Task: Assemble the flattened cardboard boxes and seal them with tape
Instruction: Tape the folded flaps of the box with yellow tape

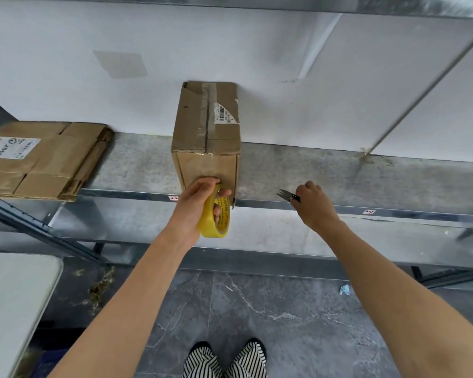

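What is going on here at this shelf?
A person is taping an assembled cardboard box that stands on a metal shelf. The left hand holds a yellow tape roll against the box's near face. The right hand holds small snips beside it. A stack of flattened boxes lies at the shelf's left end.
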